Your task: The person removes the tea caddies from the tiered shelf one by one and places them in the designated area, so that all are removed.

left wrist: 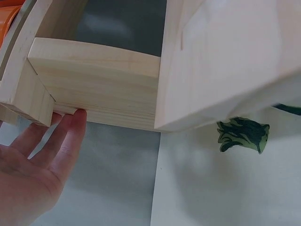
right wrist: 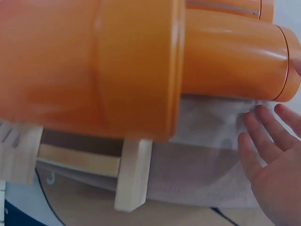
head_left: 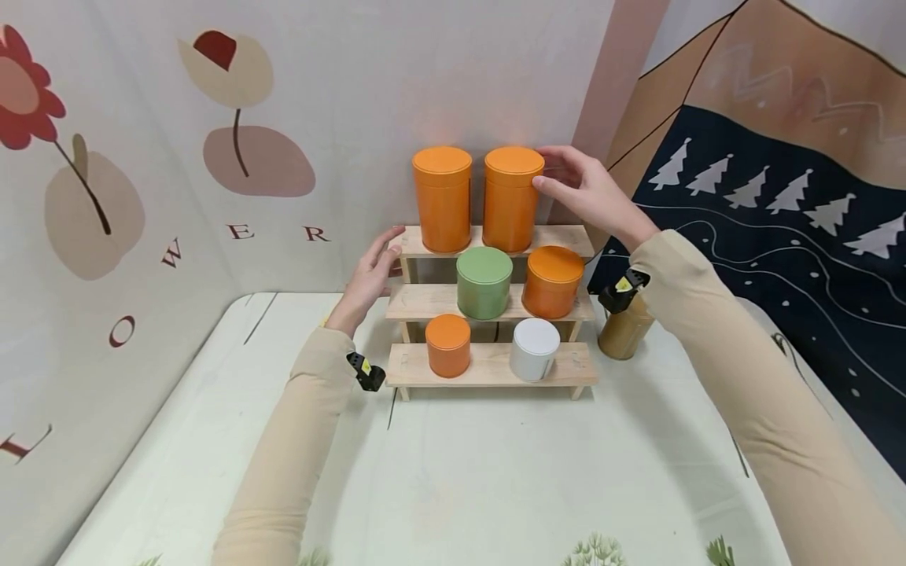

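Note:
Two tall orange canisters stand side by side on the top step of a three-step wooden rack (head_left: 490, 363): a left one (head_left: 443, 208) and a right one (head_left: 508, 216). My right hand (head_left: 583, 185) is at the right canister's lid, thumb at its edge, the other fingers spread behind it. In the right wrist view those fingers (right wrist: 265, 143) are loosely extended beside the canister. At the rack's upper left end is my left hand (head_left: 370, 279). The left wrist view shows its straight fingertips (left wrist: 77, 117) against the wooden side piece (left wrist: 99, 70).
On the middle step are a green canister (head_left: 484, 287) and a shorter orange canister (head_left: 552, 284). A small orange canister (head_left: 448, 351) and a white one (head_left: 534, 354) sit on the lowest step. Right of the rack, a brown container (head_left: 626, 334) stands on the table (head_left: 460, 472).

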{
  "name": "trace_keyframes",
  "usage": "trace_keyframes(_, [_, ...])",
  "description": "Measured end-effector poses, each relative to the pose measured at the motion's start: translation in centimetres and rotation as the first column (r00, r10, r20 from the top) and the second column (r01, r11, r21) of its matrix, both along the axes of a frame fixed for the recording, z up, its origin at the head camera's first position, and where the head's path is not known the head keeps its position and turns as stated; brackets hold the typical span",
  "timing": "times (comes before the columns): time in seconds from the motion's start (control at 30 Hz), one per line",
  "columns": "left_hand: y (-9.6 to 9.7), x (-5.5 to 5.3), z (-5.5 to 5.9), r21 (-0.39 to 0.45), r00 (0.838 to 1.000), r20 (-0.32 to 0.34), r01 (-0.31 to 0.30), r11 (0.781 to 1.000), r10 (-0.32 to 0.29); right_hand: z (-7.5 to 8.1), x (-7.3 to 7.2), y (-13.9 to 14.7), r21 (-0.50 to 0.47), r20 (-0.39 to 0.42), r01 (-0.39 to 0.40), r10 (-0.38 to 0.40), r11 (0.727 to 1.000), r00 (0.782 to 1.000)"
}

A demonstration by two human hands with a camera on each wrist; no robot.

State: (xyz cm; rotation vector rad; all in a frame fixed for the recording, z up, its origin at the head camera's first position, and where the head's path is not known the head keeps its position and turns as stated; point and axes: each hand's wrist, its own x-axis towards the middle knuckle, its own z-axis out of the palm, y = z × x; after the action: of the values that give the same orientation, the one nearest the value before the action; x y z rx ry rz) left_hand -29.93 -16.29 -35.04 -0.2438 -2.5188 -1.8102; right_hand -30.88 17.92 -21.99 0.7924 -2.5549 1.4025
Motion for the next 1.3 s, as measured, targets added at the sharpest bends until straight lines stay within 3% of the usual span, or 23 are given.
trace_keyframes(0.2, [0.0, 0.0, 0.1, 0.002, 1.000, 0.009, -0.004, 1.000, 0.004, 0.0, -0.3, -1.0, 0.004, 0.067, -0.025, 0.024, 1.000, 0.997])
trace_keyframes(0.47, [0.1, 0.2, 0.1, 0.007, 1.000, 0.011, 0.005, 1.000, -0.005, -0.4, -0.3, -2.3, -0.020, 0.102, 0.029, -0.027, 0.999, 0.994])
trace_keyframes(0.93, [0.2, 0.1, -0.1, 0.002, 1.000, 0.020, -0.004, 1.000, 0.004, -1.1, 0.2, -2.3, -0.054, 0.040, 0.110, -0.107, 0.992, 0.993])
trace_keyframes(1.3, [0.1, 0.2, 0.0, 0.013, 1.000, 0.012, 0.004, 1.000, -0.004, -1.4, 0.2, -1.5, -0.106, -0.085, 0.108, -0.117, 0.988, 0.989])
